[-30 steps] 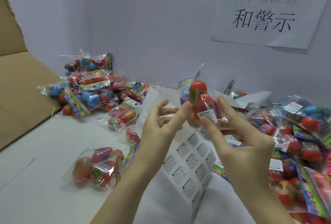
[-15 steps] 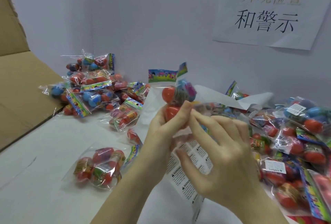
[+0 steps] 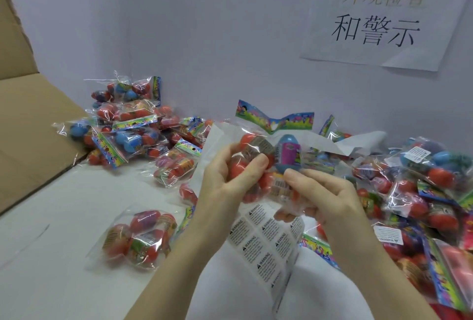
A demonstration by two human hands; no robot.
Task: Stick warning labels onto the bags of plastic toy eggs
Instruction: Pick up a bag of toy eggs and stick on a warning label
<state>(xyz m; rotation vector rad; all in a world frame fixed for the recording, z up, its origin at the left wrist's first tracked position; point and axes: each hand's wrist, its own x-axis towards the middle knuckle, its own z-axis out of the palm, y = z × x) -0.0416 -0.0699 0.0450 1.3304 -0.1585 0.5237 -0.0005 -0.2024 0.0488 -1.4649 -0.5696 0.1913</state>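
Both hands hold one clear bag of toy eggs (image 3: 279,150) in front of me, its colourful header card at the top. My left hand (image 3: 227,184) grips the bag's left side, thumb over a red egg. My right hand (image 3: 325,199) pinches its lower right part with curled fingers. Under the hands lies a sheet of white warning labels (image 3: 263,240) on the table. A labelled side of the held bag does not show now.
An unlabelled-looking bag (image 3: 138,237) lies at the near left. A pile of bags (image 3: 128,125) sits at the back left, beside a brown cardboard box flap (image 3: 30,125). Another pile of bags (image 3: 422,186), some with white labels, fills the right. A paper sign (image 3: 378,20) hangs on the wall.
The bag, held with its label facing me a second ago, has been turned so the header card points up. Both hands have closed round it.
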